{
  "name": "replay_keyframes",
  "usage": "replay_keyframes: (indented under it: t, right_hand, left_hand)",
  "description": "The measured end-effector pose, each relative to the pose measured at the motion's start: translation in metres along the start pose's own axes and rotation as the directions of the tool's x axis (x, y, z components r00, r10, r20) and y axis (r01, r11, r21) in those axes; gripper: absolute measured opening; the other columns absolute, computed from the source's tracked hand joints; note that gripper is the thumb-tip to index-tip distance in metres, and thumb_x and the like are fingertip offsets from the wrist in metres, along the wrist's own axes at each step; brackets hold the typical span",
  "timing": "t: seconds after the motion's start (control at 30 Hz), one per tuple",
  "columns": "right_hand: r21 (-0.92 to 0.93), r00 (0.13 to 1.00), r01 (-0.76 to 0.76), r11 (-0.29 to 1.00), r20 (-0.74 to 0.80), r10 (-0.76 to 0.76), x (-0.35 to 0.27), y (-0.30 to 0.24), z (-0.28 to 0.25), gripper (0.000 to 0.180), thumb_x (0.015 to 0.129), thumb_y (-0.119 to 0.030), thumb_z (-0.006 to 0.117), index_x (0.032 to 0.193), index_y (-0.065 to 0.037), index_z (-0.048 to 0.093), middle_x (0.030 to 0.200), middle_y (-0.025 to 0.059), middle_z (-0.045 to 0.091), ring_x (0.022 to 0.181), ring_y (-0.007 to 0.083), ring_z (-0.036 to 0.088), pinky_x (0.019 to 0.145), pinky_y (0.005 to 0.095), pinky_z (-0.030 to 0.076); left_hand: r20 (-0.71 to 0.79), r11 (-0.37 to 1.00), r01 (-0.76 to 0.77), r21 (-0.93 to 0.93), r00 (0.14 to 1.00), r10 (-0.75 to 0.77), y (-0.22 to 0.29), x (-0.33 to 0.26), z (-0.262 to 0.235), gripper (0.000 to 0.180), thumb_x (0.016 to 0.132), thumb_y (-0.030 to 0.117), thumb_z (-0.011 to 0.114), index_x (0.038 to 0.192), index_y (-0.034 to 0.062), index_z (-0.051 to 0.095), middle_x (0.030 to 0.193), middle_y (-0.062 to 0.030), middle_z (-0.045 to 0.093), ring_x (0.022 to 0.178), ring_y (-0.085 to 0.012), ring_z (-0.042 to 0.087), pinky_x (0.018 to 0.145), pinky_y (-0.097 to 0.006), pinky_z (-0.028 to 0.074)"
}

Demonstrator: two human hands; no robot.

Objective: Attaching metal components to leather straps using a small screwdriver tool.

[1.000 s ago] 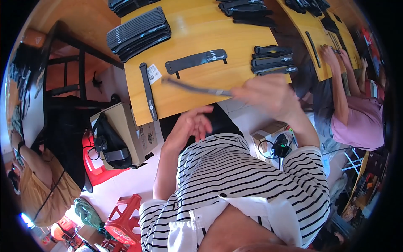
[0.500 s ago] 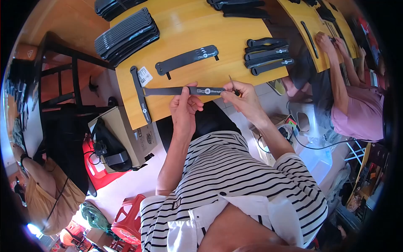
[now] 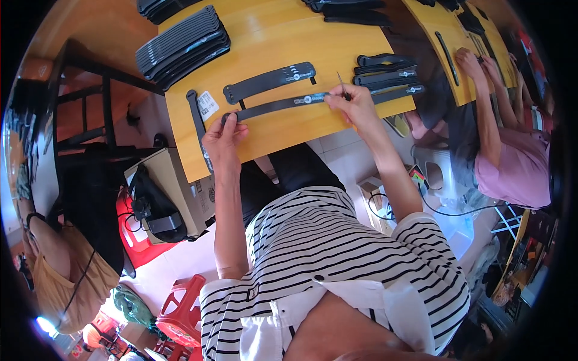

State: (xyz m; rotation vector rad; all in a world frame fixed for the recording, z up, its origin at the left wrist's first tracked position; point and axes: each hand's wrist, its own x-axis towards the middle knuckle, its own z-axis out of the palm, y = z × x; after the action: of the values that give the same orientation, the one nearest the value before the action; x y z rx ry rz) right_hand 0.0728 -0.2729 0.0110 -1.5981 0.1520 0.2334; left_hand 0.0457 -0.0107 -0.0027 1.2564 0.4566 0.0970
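Observation:
A long black strap [image 3: 271, 108] with a printed patch near its right end is stretched over the near part of the table. My left hand [image 3: 224, 138] pinches its left, rounded end between thumb and fingers. At the other end my right hand [image 3: 354, 107] grips the strap, with a thin pointed tool [image 3: 341, 83] jutting up from the same fingers; its kind is hard to make out. Just beyond lies a wider black strap [image 3: 271, 82], with short dark strips poking out under it. Left of my left hand, another black strap [image 3: 197, 117] lies beside a white printed label [image 3: 208, 106].
Stacked black straps [image 3: 183, 48] fill the table's [image 3: 259, 30] left side, and a smaller pile [image 3: 385, 71] lies at the right edge. A co-worker's hands [image 3: 472, 63] are at another table on the right. A cardboard box [image 3: 180, 186] stands below, at the left.
Both hands have moved forward over the table with the strap and farther apart. My left hand has shifted left to the strap's end; the right has risen slightly.

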Motion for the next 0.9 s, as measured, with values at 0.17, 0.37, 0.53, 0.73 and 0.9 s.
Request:
replay_keyframes:
  t: [0.17,0.37,0.53,0.73,0.9]
  right_hand:
    - [-0.074,0.993,0.017,0.997,-0.117,-0.026,0.036,0.007,0.006,0.013,0.076,-0.014,0.068,0.075,-0.003,0.062,0.057,-0.0035,0.050,0.040,0.0019,0.035,0.037,0.0189,0.023]
    - [-0.191,0.986,0.000,0.982,-0.163,-0.031,0.060,0.016,0.006,0.012,0.077,-0.015,0.065,0.074,-0.003,0.062,0.056,-0.0034,0.049,0.045,0.0026,0.037,0.041,0.0199,0.025]
    - [-0.364,0.975,0.011,0.931,-0.203,-0.091,0.066,0.021,0.006,0.016,0.074,-0.018,0.066,0.075,-0.002,0.063,0.058,0.0024,0.055,0.053,0.0094,0.048,0.050,0.0247,0.036]
    - [-0.478,0.961,-0.015,0.878,-0.248,-0.119,0.070,0.024,0.009,0.019,0.070,-0.022,0.068,0.075,-0.003,0.065,0.063,0.0084,0.061,0.060,0.0188,0.059,0.058,0.0313,0.044]
    - [-0.509,0.957,-0.033,0.860,-0.263,-0.119,0.071,0.023,0.012,0.019,0.070,-0.022,0.068,0.075,-0.004,0.065,0.064,0.0086,0.061,0.062,0.0208,0.060,0.059,0.0322,0.044]
  left_hand:
    - [-0.040,0.967,-0.131,0.217,0.989,0.143,-0.005,0.028,0.005,0.014,0.078,0.009,0.067,0.085,-0.0018,0.063,0.065,-0.0012,0.058,0.053,-0.0056,0.052,0.048,-0.017,0.042]
    - [-0.033,0.943,-0.160,0.291,0.984,0.177,-0.013,0.046,0.008,0.012,0.080,0.008,0.065,0.083,-0.0033,0.062,0.063,-0.0017,0.057,0.051,-0.0051,0.050,0.047,-0.018,0.041]
    - [-0.044,0.905,-0.194,0.378,0.973,0.227,-0.016,0.050,0.011,0.013,0.080,0.008,0.064,0.082,-0.0048,0.061,0.062,-0.0026,0.057,0.048,-0.0059,0.048,0.044,-0.019,0.038]
    - [-0.066,0.889,-0.173,0.425,0.973,0.221,-0.015,0.052,0.012,0.013,0.079,0.008,0.065,0.081,-0.0043,0.061,0.061,-0.0027,0.056,0.046,-0.0064,0.048,0.042,-0.020,0.036]
    - [-0.081,0.894,-0.165,0.418,0.973,0.217,-0.015,0.052,0.013,0.013,0.078,0.008,0.065,0.080,-0.0040,0.060,0.061,-0.0024,0.056,0.046,-0.0066,0.048,0.041,-0.020,0.036]
